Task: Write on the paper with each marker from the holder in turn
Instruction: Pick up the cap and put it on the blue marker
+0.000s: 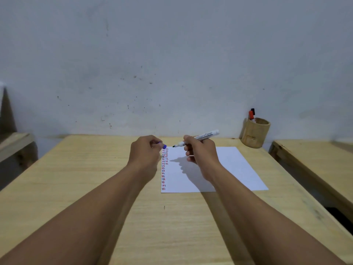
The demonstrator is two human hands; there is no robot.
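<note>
My right hand (pixel 198 150) is closed around the uncapped marker (pixel 196 139), tip pointing left, above the paper's top edge. Left hand (pixel 146 150) pinches the blue cap (pixel 163 146) btwn fingertips. Paper (pixel 219 169) lies flat on the surface (pixel 95 169), w/ colored dashes down its left margin. Holder (pixel 255 133) sits at far right w/ two markers (pixel 252 113) inside.

This looks like a plain work room, maybe a classroom, though little of it shows. There is a bare wooden table (pixel 76 169) pushed against a grey wall (pixel 172 54) with small marks and spots on it. More wooden tables (pixel 313 159) stand on each side. A wooden cup (pixel 255 133) holds markers (pixel 251 114) in the corner.
</note>
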